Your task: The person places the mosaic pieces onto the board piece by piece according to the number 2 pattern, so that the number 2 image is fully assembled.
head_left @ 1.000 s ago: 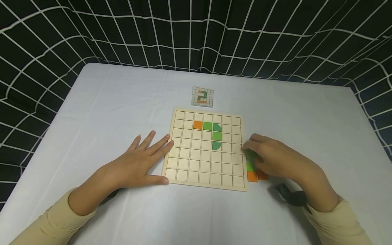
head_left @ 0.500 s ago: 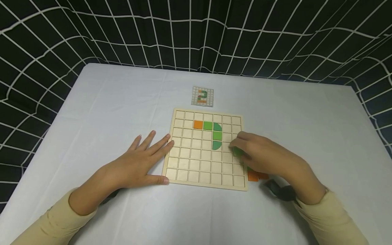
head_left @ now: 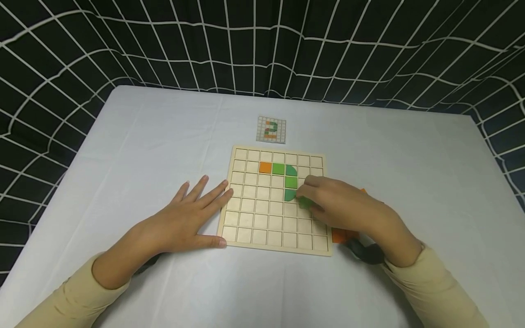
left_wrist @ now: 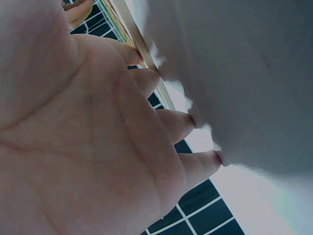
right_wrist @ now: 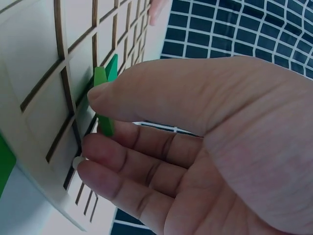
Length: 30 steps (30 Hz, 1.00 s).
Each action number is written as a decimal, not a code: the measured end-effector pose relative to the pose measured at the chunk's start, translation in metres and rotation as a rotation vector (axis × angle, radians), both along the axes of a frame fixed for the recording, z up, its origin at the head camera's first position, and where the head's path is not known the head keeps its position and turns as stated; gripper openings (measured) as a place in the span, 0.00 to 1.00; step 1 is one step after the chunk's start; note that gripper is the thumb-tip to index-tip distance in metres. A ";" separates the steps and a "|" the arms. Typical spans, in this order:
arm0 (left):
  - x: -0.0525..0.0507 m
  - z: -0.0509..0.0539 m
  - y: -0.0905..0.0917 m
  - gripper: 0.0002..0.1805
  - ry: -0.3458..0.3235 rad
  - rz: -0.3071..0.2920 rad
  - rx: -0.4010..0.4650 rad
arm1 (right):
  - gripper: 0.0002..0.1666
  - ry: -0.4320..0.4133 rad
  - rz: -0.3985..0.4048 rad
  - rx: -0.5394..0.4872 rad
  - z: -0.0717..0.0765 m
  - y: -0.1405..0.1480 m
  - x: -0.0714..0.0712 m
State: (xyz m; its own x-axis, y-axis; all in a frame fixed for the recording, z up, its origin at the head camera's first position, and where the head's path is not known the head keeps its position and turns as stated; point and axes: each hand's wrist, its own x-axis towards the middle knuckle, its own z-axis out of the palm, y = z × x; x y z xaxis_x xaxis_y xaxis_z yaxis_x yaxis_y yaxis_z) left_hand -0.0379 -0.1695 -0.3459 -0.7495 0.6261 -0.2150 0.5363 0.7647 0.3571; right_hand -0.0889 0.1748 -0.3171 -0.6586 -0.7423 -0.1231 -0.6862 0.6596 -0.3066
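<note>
A wooden grid board (head_left: 268, 221) lies on the table with an orange square (head_left: 265, 167), green squares (head_left: 278, 169) and dark green rounded pieces (head_left: 290, 170) in its cells. My left hand (head_left: 180, 223) lies with fingers spread, fingertips touching the board's left edge. Over the board's right half, my right hand (head_left: 342, 202) pinches a green tile (head_left: 305, 202) just right of the lower rounded piece. The right wrist view shows the green tile (right_wrist: 101, 78) between thumb and finger, tilted above the grid; a darker green piece (right_wrist: 112, 68) shows behind it.
A small pattern card (head_left: 271, 129) lies beyond the board, showing a colored figure on a grid. Orange tiles (head_left: 339, 236) lie by the board's lower right edge, partly under the right arm. A dark curtain (head_left: 262, 50) with white lines stands behind the table.
My right hand has moved left from the tiles beside the board to above its right half, carrying a green tile. The left hand has stayed in place.
</note>
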 end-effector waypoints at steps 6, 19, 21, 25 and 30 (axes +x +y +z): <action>-0.001 -0.002 0.000 0.55 0.001 0.000 -0.012 | 0.16 0.038 0.047 -0.037 0.000 -0.007 -0.003; 0.000 -0.003 0.000 0.56 -0.014 0.008 -0.011 | 0.11 0.078 0.085 -0.040 -0.001 -0.031 -0.009; 0.000 -0.003 0.001 0.56 -0.011 0.006 -0.003 | 0.10 0.085 0.085 -0.037 -0.003 -0.034 -0.010; 0.000 -0.002 0.001 0.56 -0.015 0.007 -0.008 | 0.09 0.113 0.085 -0.033 -0.005 -0.040 -0.012; -0.001 -0.002 0.001 0.56 -0.024 0.012 -0.021 | 0.06 0.158 0.084 -0.017 -0.007 -0.047 -0.012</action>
State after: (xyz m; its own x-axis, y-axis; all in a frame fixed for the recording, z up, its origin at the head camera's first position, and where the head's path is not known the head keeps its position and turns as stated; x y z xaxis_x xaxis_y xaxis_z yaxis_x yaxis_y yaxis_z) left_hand -0.0392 -0.1685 -0.3476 -0.7512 0.6125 -0.2460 0.5189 0.7784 0.3533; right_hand -0.1006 0.1279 -0.3246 -0.6045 -0.7965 -0.0102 -0.7790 0.5938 -0.2016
